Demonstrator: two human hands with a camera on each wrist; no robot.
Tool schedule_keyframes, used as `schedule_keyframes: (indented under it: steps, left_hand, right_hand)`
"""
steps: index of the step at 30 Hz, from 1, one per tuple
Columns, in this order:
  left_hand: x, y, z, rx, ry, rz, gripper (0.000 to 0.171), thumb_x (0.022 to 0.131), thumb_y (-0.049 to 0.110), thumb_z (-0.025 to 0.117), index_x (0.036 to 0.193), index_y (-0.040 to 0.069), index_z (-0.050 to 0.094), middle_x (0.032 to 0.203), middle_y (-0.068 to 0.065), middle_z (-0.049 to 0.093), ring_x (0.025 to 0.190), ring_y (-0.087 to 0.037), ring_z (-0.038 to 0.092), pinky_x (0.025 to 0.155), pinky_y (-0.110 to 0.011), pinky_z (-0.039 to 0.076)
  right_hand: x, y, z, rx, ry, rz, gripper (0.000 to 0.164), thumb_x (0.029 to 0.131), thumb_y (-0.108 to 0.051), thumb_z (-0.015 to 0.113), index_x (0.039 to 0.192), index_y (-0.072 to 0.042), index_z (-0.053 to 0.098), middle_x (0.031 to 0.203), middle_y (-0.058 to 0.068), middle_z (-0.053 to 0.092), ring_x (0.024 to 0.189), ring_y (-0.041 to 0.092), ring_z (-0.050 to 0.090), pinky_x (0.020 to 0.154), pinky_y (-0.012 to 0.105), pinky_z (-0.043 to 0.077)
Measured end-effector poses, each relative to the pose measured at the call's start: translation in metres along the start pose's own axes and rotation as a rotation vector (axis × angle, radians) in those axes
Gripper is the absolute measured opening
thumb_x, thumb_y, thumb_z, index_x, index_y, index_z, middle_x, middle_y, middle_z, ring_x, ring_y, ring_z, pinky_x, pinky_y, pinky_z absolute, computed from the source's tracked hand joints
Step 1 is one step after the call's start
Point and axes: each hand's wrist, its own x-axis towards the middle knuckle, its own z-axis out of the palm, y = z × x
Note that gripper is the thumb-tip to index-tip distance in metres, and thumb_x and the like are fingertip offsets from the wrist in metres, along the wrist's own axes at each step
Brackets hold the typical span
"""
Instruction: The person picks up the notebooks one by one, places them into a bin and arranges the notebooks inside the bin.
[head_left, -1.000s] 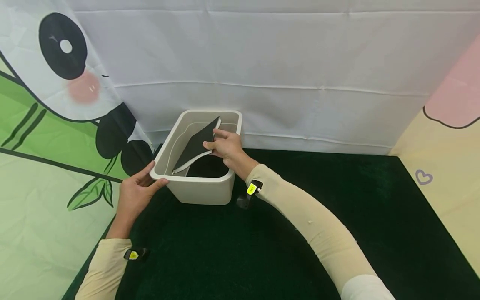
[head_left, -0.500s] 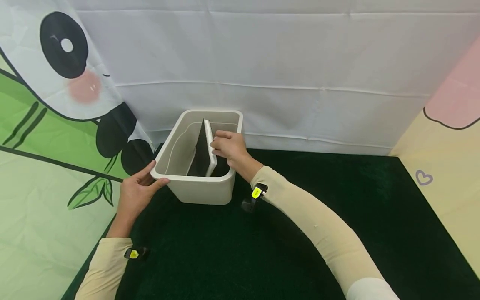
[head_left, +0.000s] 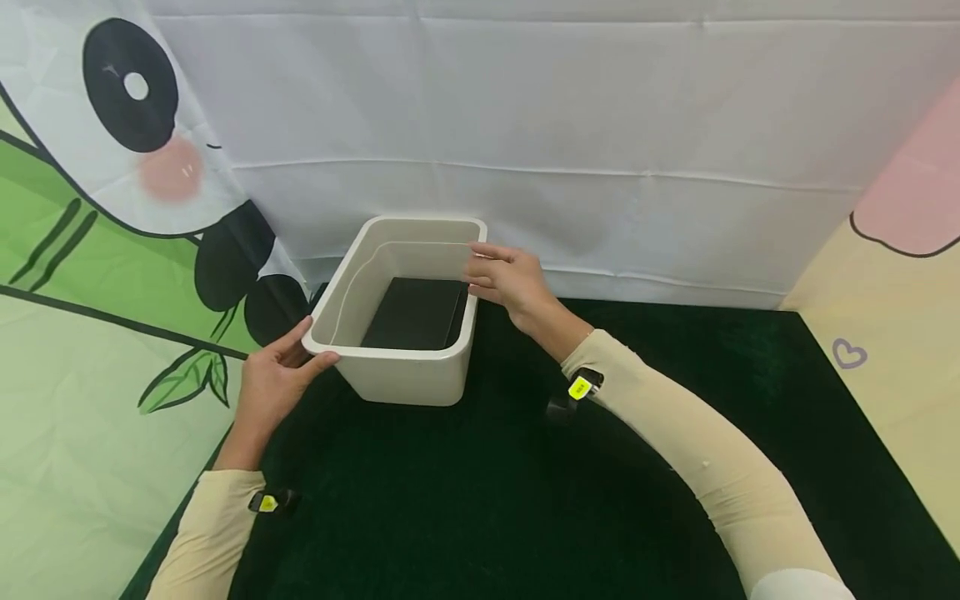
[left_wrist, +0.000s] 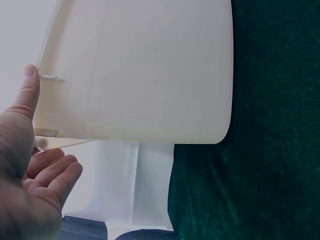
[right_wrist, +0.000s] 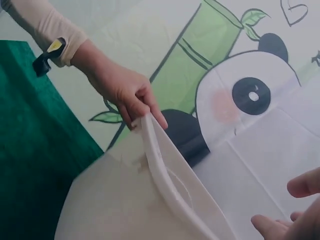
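Observation:
A cream plastic storage bin (head_left: 401,379) stands on the dark green cloth against the white backdrop. My left hand (head_left: 273,387) grips its near left corner, as the left wrist view also shows, with the thumb (left_wrist: 29,82) against the rim. Inside, a black-covered book (head_left: 412,312) lies flat on the bottom. My right hand (head_left: 513,287) is at the bin's right rim with nothing in it, its fingers loosely extended; whether they touch the rim I cannot tell. In the right wrist view, part of my right hand (right_wrist: 295,215) shows beside the bin.
Dark green cloth (head_left: 525,500) covers the table, stretching to the front and right of the bin. A white backdrop (head_left: 562,125) rises right behind the bin. Printed panda fabric (head_left: 127,250) hangs on the left, and a yellow and pink panel (head_left: 900,292) on the right.
The book was held tilted in my right hand, then stood upright in the bin, and now lies flat inside. My right hand has let go and moved right. My left hand has stayed.

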Motion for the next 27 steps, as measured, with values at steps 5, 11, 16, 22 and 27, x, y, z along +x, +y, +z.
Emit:
schedule_keyframes:
  steps: [5,11,16,22,27]
  left_hand:
    - [0.001,0.0,-0.001,-0.001,-0.001,-0.005,0.081,0.088,0.044,0.079,0.157,0.021,0.042,0.152,-0.015,0.05,0.133,-0.038,0.054,0.1,-0.057,0.047]
    - [0.003,0.0,-0.002,-0.011,-0.019,-0.021,0.082,0.089,0.046,0.078,0.158,0.021,0.04,0.153,-0.015,0.049,0.135,-0.039,0.052,0.101,-0.058,0.046]
    - [0.003,-0.001,-0.002,0.007,-0.037,-0.009,0.082,0.09,0.047,0.077,0.159,0.023,0.038,0.154,-0.017,0.047,0.137,-0.042,0.05,0.103,-0.065,0.043]
    - [0.003,-0.001,-0.004,0.087,-0.068,0.021,0.085,0.093,0.051,0.072,0.163,0.025,0.03,0.162,-0.017,0.036,0.141,-0.05,0.043,0.105,-0.072,0.038]
    - [0.0,0.005,-0.007,0.188,-0.051,0.103,0.086,0.095,0.049,0.07,0.164,0.02,0.027,0.171,-0.009,0.015,0.152,-0.047,0.021,0.109,-0.079,0.024]
  right_hand:
    - [-0.012,-0.005,-0.036,-0.038,0.011,-0.016,0.047,0.1,-0.01,0.065,0.146,-0.005,0.055,0.143,0.016,0.06,0.128,0.03,0.062,0.101,0.037,0.054]
    - [-0.029,-0.007,-0.079,-0.139,0.018,-0.066,0.051,0.102,-0.017,0.063,0.15,-0.007,0.05,0.152,0.013,0.052,0.135,0.028,0.057,0.106,0.039,0.051]
    - [-0.045,-0.004,-0.112,-0.265,0.026,-0.138,0.055,0.104,-0.023,0.061,0.154,-0.007,0.046,0.157,0.012,0.046,0.14,0.028,0.051,0.111,0.04,0.047]
    - [-0.061,0.002,-0.142,-0.446,0.045,-0.173,0.059,0.104,-0.033,0.06,0.156,-0.012,0.043,0.161,0.01,0.041,0.144,0.027,0.045,0.115,0.043,0.042]
    - [-0.072,0.009,-0.159,-0.644,0.083,-0.195,0.062,0.102,-0.044,0.061,0.156,-0.019,0.044,0.163,0.004,0.037,0.147,0.027,0.042,0.116,0.05,0.04]
